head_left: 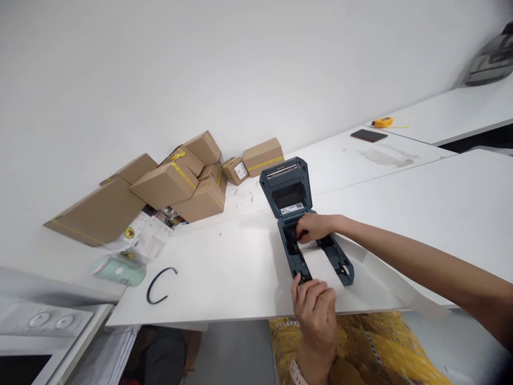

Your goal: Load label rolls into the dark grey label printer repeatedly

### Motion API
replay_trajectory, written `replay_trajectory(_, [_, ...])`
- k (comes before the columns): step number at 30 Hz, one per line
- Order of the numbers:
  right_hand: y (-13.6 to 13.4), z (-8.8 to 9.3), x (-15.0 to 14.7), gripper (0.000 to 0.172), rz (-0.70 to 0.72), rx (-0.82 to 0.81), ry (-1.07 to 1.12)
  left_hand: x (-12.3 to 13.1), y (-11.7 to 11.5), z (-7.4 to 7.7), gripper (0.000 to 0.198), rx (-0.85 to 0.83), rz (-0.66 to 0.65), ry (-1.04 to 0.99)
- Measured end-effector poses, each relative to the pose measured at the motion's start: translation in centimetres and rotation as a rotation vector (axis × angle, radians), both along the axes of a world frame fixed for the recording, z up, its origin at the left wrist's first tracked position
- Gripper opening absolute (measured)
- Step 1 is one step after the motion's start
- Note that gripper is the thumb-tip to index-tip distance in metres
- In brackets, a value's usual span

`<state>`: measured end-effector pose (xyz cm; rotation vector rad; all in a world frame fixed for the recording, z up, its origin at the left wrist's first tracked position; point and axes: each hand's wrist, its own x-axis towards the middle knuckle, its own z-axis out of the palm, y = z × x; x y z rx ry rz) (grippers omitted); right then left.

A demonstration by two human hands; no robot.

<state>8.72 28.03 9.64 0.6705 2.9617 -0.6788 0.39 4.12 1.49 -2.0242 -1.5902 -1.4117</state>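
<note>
Head view: right hand [316, 227] inside open printer [287, 188], left hand [315, 306] pinching paper [321, 266].

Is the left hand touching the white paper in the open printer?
Touching. The head view shows the left hand with its fingers closed on the near end of the white paper.
</note>
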Motion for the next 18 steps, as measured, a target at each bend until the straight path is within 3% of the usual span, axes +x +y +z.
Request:
replay_trajectory(2, [-0.6,1.4,0.3,0.015,-0.023,0.033,0.066,0.0,-0.4,0.0,0.019,-0.037,0.018,0.024])
replay_trajectory(4, [-0.9,3.6,0.7,0.028,-0.116,0.112,0.251,-0.1,-0.5,-0.1,0.021,-0.06,0.033,0.036])
replay_trajectory(7, [0.1,7.6,1.0,0.045,-0.432,0.36,0.782,-0.1,-0.5,-0.4,0.021,-0.051,0.037,0.055])
replay_trajectory(9, [1.7,9.8,0.8,0.048,-0.607,0.464,1.0,0.0,-0.4,-0.5,0.022,-0.018,0.037,0.064])
replay_trajectory(11, [3.6,11.3,0.5,0.055,-0.649,0.325,0.96,0.1,-0.5,-0.6,0.023,-0.005,0.045,0.064])
replay_trajectory(14, [4.7,11.8,0.2,0.061,-0.607,-0.046,0.88,0.2,-0.7,-0.7,0.023,-0.036,0.063,0.062])
replay_trajectory(16, [3.6,11.2,0.6,0.059,-0.584,-0.145,0.932,0.2,-0.9,-0.9,0.022,-0.044,0.066,0.072])
replay_trajectory(18, [1.1,9.9,1.5,0.052,-0.566,-0.129,0.994,0.3,-1.0,-1.3,0.022,-0.035,0.078,0.082])
